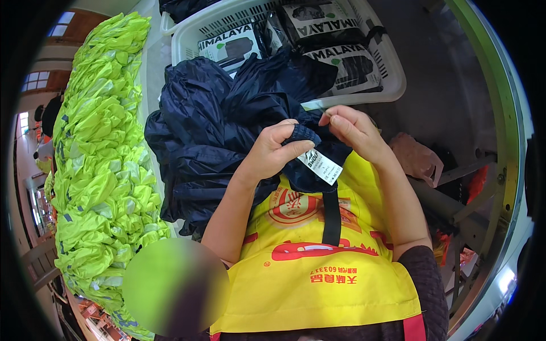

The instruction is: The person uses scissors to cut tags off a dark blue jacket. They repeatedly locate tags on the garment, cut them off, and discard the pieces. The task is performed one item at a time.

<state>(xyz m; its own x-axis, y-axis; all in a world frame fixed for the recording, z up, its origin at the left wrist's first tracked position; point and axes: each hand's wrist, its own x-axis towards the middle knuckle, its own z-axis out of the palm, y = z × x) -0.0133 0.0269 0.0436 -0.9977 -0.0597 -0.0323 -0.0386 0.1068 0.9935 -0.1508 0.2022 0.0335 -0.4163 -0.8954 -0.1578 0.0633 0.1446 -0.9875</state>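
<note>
My left hand (268, 149) is closed around a dark navy ribbed cuff (304, 134), pinched between thumb and fingers. From it hangs a white printed label (322, 166) in front of my apron. Just to the right, my right hand (358, 132) has its fingertips pressed together near the cuff; whatever they pinch is too thin to make out. The cuff appears to belong to a crumpled shiny navy garment (193, 108), which is heaped to the left of my hands. Where the garment's folds overlap, its shape is hidden.
A white plastic basket (392, 85) at the far side holds several flat printed packets (230, 46). Along the left runs a tall stack of folded neon-yellow garments (108, 142). A pinkish plastic bag (415, 159) hangs near a metal frame (438, 196) on the right.
</note>
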